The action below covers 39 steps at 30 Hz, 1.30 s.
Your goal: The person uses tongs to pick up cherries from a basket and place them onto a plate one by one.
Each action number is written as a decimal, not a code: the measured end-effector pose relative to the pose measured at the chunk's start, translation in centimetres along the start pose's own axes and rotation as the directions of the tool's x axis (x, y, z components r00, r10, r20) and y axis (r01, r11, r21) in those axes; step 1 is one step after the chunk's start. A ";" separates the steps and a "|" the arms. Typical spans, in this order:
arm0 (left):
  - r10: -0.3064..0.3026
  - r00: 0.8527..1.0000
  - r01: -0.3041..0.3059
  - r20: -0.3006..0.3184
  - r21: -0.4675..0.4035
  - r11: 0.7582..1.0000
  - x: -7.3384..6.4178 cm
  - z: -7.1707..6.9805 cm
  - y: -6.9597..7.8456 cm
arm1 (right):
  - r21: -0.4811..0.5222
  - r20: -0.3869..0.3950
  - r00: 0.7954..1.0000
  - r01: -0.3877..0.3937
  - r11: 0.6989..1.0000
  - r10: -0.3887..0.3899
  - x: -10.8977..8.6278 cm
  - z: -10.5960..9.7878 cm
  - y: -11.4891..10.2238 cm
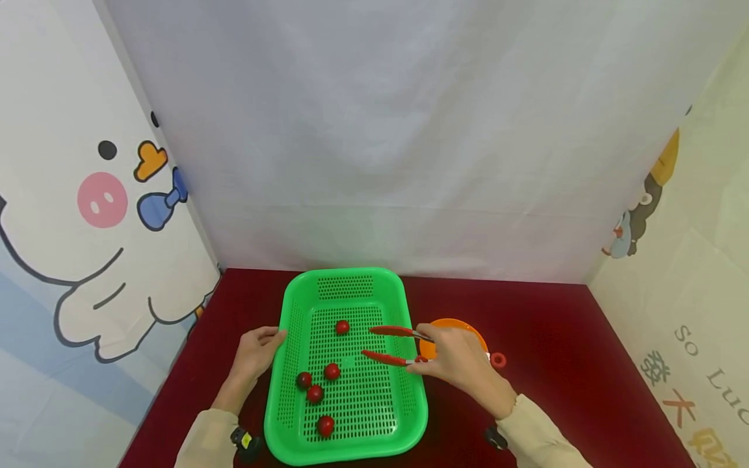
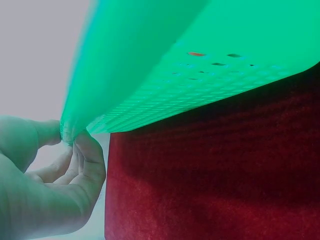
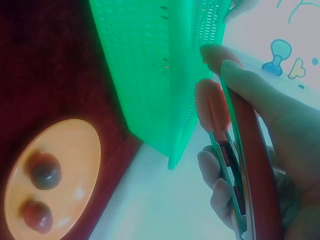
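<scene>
My left hand pinches the left rim of a green perforated plastic basket between thumb and fingers. My right hand holds a pair of tongs with red tips, which reach over the basket's right side. The tips stand apart with nothing between them. Several small round red tomatoes lie on the basket floor: one tomato towards the back, others in the front left half. An orange plate sits right of the basket, partly hidden under my right hand in the head view. Two tomatoes rest on it.
A dark red cloth covers the table. Behind it hangs a pale curtain, with printed panels at both sides. The red ring at the tongs' end sticks out past my right hand.
</scene>
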State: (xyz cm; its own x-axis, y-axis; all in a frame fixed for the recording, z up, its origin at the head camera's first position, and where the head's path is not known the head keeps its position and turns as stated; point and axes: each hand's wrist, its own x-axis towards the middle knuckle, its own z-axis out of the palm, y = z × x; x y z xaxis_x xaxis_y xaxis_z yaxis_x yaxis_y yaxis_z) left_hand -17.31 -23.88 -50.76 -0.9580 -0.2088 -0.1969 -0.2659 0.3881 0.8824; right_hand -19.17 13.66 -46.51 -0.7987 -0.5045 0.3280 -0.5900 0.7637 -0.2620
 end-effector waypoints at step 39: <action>0.001 1.000 -0.001 0.010 0.003 1.000 0.0 -0.1 0.0 | -0.072 0.198 0.974 0.128 0.989 -0.111 4.1 2.4 -3.9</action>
State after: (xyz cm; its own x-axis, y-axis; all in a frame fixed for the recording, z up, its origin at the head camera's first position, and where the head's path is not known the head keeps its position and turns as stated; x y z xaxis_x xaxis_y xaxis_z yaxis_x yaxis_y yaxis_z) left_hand -17.31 -23.94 -50.76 -0.9592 -0.1997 -0.2002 -0.2654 0.3913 0.8811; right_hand -20.40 7.62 -46.31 -0.7354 -0.6562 0.1689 -0.6772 0.7199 -0.1518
